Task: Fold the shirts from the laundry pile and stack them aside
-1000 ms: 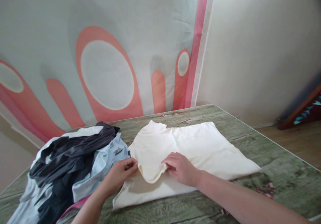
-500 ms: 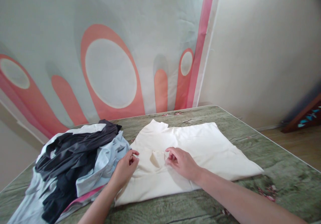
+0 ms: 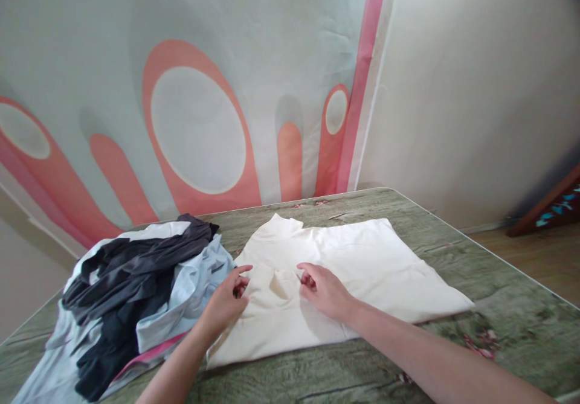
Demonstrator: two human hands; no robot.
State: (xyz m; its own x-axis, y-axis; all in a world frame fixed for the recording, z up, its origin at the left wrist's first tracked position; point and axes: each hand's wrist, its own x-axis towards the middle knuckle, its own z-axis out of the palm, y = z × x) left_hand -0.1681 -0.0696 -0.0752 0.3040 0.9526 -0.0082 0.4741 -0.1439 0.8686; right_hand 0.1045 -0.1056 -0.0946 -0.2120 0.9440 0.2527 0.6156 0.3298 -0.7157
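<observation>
A cream-white shirt lies spread on the table with its edges folded in. Its neck area is rumpled, and a small raised fold stands up between my hands. Over the shirt's left edge, my left hand rests with curved fingers, thumb and forefinger apart, nothing visibly held. My right hand hovers at or touches the right side of that fold, its forefinger stretched out and the others curled, a gap showing above the thumb. Contact of the right fingertips with the cloth is hard to make out.
A heap of clothes, dark grey, black, light blue and white, lies left of the shirt, close by my left forearm. The wood-patterned table meets a wall covering with orange shapes behind. A dark red item stands off to the right.
My left hand has opened a little more, its thumb and forefinger farther apart. The right hand has shifted slightly and its fingers have loosened. The shirt lies almost unchanged.
</observation>
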